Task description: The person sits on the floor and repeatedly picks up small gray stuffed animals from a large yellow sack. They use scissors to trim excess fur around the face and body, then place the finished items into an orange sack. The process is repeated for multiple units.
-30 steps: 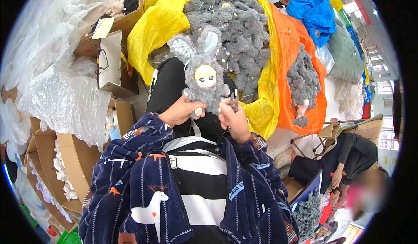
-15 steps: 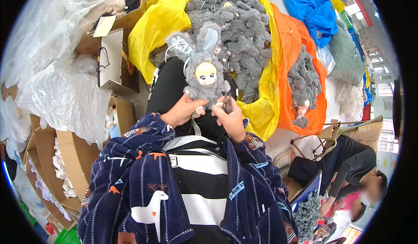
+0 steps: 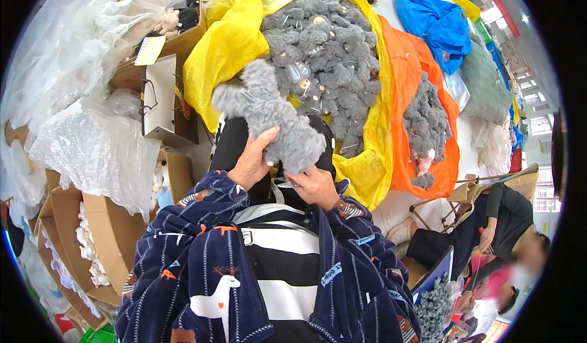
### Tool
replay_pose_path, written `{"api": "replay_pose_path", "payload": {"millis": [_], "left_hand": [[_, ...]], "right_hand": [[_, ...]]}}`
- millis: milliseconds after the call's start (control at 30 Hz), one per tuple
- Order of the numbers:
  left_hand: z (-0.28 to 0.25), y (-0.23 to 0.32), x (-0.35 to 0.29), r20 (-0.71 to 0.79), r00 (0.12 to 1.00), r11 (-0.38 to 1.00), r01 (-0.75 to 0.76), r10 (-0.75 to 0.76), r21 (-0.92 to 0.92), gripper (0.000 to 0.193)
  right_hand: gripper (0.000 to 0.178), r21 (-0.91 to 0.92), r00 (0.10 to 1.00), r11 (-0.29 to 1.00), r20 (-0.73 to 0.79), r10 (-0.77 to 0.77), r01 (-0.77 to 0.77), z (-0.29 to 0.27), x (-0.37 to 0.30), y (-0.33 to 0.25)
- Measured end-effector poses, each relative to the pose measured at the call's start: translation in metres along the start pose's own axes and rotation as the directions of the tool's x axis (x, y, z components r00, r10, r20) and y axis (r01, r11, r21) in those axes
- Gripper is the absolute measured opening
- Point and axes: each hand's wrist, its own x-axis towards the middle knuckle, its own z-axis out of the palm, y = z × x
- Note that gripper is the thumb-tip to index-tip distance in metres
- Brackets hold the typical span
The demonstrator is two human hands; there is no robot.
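A grey plush bunny toy [image 3: 278,126] lies over my lap with its furry back up, so its face is hidden. Its ears point to the upper left. My left hand [image 3: 252,162] grips it along the left side, thumb on top of the fur. At its lower end my right hand [image 3: 317,187] is closed, with curled fingers against the fur. A small dark bit shows by those fingers, too small to name. Just beyond my knees a yellow sack [image 3: 226,43] gapes around a heap of grey plush toys [image 3: 333,55].
Right of it stands an orange sack [image 3: 394,129] with more grey plush. Blue plastic [image 3: 434,25] lies farther back. On the left are cardboard boxes [image 3: 110,221], clear plastic sheeting [image 3: 92,147] and a paper bag [image 3: 160,95]. A seated person [image 3: 507,214] works at lower right.
The bunny toy was face up with its ears upward; now it is turned over and tilted left, back showing. My right hand has moved slightly down.
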Motion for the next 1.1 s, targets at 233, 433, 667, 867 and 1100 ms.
{"api": "replay_pose_path", "payload": {"millis": [233, 433, 667, 867, 1100], "left_hand": [[0.005, 0.011, 0.0, 0.03, 0.999, 0.999, 0.026, -0.027, 0.036, 0.042], [0.012, -0.001, -0.007, 0.09, 0.99, 0.923, -0.13, 0.105, 0.361, 0.053], [-0.003, -0.005, 0.008, -0.029, 0.993, 0.985, 0.117, -0.114, 0.128, 0.052], [0.014, 0.029, 0.007, -0.028, 0.993, 0.9, 0.118, -0.117, 0.419, 0.039], [0.017, 0.024, 0.022, 0.099, 0.995, 0.805, -0.037, -0.027, 0.592, 0.018]], "right_hand": [[0.039, 0.863, 0.582, 0.115, 0.227, 0.781, -0.491, -0.018, 0.003, -0.005], [0.044, 0.811, 0.521, -0.135, 0.484, 0.703, -0.57, -0.014, 0.005, -0.011], [0.042, 0.804, 0.488, -0.269, 0.549, 0.678, -0.531, -0.012, -0.004, 0.008], [0.019, 0.876, 0.298, -0.33, 0.229, 0.927, 0.352, -0.085, -0.044, 0.12], [0.032, 0.928, 0.299, 0.108, 0.004, 0.954, -0.358, -0.029, -0.054, 0.228]]}}
